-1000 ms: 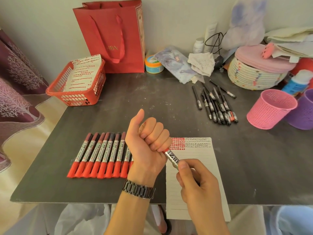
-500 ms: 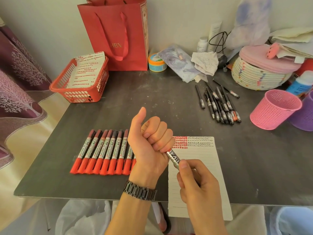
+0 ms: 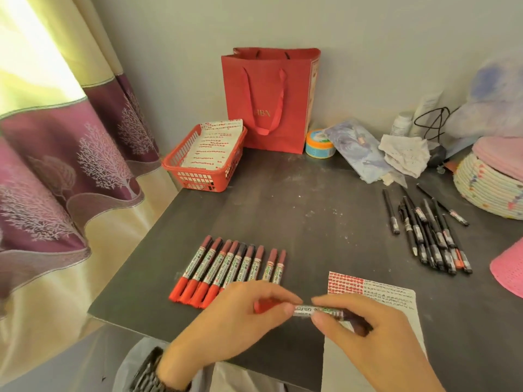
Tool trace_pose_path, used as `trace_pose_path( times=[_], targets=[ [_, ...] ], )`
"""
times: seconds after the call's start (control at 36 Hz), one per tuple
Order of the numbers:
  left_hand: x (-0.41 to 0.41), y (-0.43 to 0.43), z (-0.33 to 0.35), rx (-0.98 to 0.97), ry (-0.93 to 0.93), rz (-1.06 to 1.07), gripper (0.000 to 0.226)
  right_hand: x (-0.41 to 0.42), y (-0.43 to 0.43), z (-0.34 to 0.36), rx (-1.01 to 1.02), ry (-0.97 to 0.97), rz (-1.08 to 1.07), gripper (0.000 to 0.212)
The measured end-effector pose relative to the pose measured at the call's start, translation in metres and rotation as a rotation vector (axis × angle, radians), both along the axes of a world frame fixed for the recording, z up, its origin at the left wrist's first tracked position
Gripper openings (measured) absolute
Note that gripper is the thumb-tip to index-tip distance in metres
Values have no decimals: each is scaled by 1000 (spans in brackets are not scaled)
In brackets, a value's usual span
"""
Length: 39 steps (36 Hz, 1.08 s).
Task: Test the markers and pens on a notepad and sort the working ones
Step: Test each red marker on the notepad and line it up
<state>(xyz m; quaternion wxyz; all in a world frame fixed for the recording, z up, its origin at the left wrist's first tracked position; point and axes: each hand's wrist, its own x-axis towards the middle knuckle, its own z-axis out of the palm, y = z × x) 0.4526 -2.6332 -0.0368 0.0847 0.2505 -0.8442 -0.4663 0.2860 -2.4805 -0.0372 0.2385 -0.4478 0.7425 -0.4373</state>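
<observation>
The dark grey flat table [image 3: 297, 210] carries a white lined paper notepad [image 3: 390, 295], scribbled red and black across its top, at the near edge. Just left of it is a side-by-side row of red-ended labelled markers [image 3: 226, 270], and a loose cluster of thin black pens [image 3: 430, 236] lies toward the right edge. The hands come together over the notepad's left edge, the left hand [image 3: 235, 321] pinching toward the red end and the right hand [image 3: 373, 343] toward the dark end of one more red labelled marker [image 3: 319, 310], held roughly level between them.
</observation>
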Motion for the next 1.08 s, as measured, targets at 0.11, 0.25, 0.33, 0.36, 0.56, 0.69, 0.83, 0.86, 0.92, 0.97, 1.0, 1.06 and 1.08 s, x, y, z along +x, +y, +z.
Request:
trace_pose_path(
  times=[0.11, 0.25, 0.33, 0.36, 0.56, 0.69, 0.83, 0.86, 0.92, 0.97, 1.0, 1.06, 1.08],
  targets=[
    [34, -14, 5, -98, -68, -14, 22, 10, -25, -4, 31, 99, 195, 40],
    [80, -41, 0, -65, -45, 245, 18, 24, -53, -19, -44, 22, 130, 51],
    [102, -60, -6, -10, 103, 529, 20, 24, -63, -29, -18, 92, 43, 73],
    [107, -66, -10, -31, 133, 625, 18, 23, -65, -33, 4, 128, 35, 84],
    [118, -92, -47, -351, -113, 951, 15, 30, -72, -64, 148, 283, 115, 104],
    [111, -90, -64, -423, -235, 948, 28, 29, -77, -79, 209, 400, 151, 109],
    [105, -82, -70, -492, -190, 957, 20, 31, -77, -83, 216, 464, 151, 115],
    [105, -81, -70, -496, -187, 958, 20, 31, -77, -82, 246, 479, 151, 115],
    [104, -80, -71, -483, -181, 960, 22, 31, -78, -82, 286, 500, 157, 115],
    [105, -79, -72, -478, -177, 964, 26, 31, -79, -82, 305, 496, 164, 120],
    [106, -78, -72, -479, -171, 970, 26, 31, -79, -82, 323, 495, 170, 124],
    [107, -76, -74, -477, -151, 983, 22, 31, -79, -82, 352, 499, 171, 128],
    [107, -74, -75, -475, -145, 986, 21, 32, -79, -81, 364, 502, 171, 128]
  ],
)
